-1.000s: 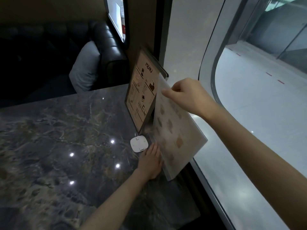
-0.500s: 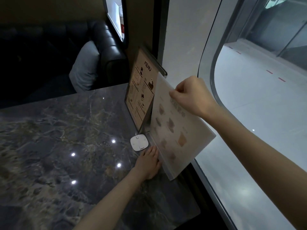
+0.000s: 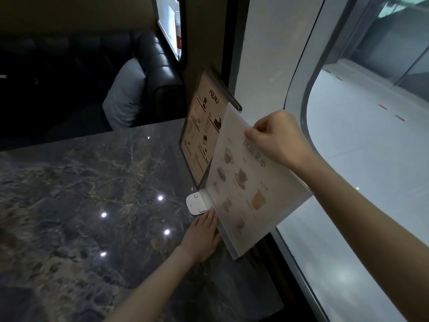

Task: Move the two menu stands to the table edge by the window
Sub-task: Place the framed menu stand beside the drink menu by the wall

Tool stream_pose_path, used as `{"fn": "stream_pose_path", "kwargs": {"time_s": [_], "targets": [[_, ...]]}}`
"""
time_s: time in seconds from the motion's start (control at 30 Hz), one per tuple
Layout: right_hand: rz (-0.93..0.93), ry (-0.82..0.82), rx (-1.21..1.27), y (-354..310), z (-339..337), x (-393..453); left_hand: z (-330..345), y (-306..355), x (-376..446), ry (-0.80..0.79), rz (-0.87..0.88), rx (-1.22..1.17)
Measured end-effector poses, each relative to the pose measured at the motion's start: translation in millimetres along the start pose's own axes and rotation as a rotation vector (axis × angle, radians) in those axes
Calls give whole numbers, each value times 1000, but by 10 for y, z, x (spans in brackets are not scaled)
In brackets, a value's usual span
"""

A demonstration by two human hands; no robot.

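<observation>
Two menu stands are at the right edge of the dark marble table (image 3: 81, 194), beside the window (image 3: 371, 159). The brown menu stand (image 3: 202, 126), headed MENU, stands upright against the wall pillar. In front of it is the pale menu stand (image 3: 246, 189) printed with drinks, tilted back toward the glass. My right hand (image 3: 278, 138) pinches its top edge. My left hand (image 3: 203, 235) lies flat on the table with its fingers against the stand's base.
A small white square device (image 3: 196, 204) lies on the table, touching the pale stand's lower corner. Behind the table is a black leather sofa (image 3: 157, 63) with a grey cushion (image 3: 125, 94). A metal window frame (image 3: 299, 275) runs along the table's right edge.
My right hand has tipped the pale stand's top further right toward the window, so its printed face shows more. My left hand stays at its base.
</observation>
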State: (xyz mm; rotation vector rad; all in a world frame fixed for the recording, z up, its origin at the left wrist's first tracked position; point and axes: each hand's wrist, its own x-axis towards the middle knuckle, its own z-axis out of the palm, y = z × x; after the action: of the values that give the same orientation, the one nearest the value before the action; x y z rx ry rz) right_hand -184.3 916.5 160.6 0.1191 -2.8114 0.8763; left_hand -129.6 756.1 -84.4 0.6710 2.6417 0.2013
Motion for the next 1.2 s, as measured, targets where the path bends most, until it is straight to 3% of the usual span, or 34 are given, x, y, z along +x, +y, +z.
{"fn": "stream_pose_path", "kwargs": {"time_s": [0.47, 1.2], "targets": [[64, 16, 38, 219, -3, 68, -86, -118, -45, -52, 71, -27], [144, -74, 52, 155, -72, 58, -129, -135, -32, -55, 33, -127]]}}
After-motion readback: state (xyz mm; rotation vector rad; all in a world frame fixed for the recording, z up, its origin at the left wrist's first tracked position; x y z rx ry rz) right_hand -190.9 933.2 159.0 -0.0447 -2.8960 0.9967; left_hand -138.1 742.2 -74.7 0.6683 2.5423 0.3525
